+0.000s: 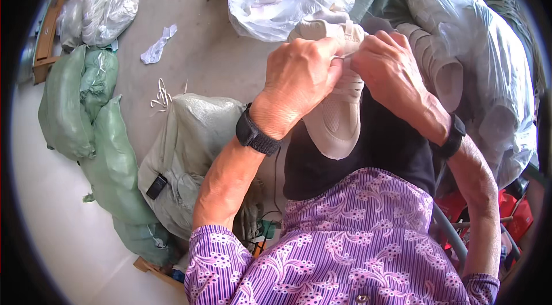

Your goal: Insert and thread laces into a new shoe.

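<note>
A beige sneaker [334, 129] lies over my dark-covered lap, its toe pointing toward me. Above its tongue, my left hand [303, 75] is closed, thumb and finger pinching a pale shoelace [344, 57]. My right hand [392, 68] is closed opposite it with bent fingers, at the other end of the same short stretch of lace. Both hands partly cover the shoe's sides and upper lacing. Dark bands circle both wrists. More beige shoes [447, 78] sit just right of my right hand, against a clear plastic bag.
An open clear plastic bag [253, 14] lies on the floor ahead. A large shoe-filled plastic bag [483, 46] stands at the right. Stuffed green sacks [106, 161] and a whitish sack [190, 144] line the left. A white scrap [158, 44] lies on the floor.
</note>
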Demonstrator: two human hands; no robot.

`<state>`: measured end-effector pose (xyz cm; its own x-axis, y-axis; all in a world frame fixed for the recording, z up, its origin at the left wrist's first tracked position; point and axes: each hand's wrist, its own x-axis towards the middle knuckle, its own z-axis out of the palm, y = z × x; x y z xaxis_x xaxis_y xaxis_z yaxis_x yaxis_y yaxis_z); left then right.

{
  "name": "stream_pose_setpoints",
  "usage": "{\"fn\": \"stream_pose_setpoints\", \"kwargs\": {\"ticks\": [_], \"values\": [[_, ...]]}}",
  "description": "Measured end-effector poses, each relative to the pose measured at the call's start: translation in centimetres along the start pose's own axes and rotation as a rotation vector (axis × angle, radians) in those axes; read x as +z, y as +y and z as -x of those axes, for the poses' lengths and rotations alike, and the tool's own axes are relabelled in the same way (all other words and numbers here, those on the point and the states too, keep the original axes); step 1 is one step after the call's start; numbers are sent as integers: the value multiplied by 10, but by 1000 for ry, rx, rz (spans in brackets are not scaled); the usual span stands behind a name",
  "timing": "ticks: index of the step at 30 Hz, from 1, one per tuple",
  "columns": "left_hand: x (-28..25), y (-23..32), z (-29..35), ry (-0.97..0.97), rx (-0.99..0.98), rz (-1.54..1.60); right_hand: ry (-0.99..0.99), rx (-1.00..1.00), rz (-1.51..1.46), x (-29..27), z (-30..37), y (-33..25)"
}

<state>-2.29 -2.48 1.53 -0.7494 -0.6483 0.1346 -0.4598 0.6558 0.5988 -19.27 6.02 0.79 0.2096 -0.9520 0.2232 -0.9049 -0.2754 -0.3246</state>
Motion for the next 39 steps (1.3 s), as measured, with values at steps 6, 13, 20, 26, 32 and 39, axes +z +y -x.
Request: {"fn": "stream_pose_setpoints", "kwargs": {"ticks": [6,13,20,26,32,39], "values": [[3,-8,-9,-139,-56,183,-28,8,6,11,-5,0],[-1,-15,-20,146,-33,147,82,120,-48,8,0,11],[-25,-38,-16,302,-152,51,128,141,-78,-2,0,9],[-21,0,7,133,-63,184,152,89,-238,2,3,8],[2,6,15,114,-105,237,101,97,-278,10,4,11],[8,10,10,155,-6,-4,91,94,-246,5,6,8]]}}
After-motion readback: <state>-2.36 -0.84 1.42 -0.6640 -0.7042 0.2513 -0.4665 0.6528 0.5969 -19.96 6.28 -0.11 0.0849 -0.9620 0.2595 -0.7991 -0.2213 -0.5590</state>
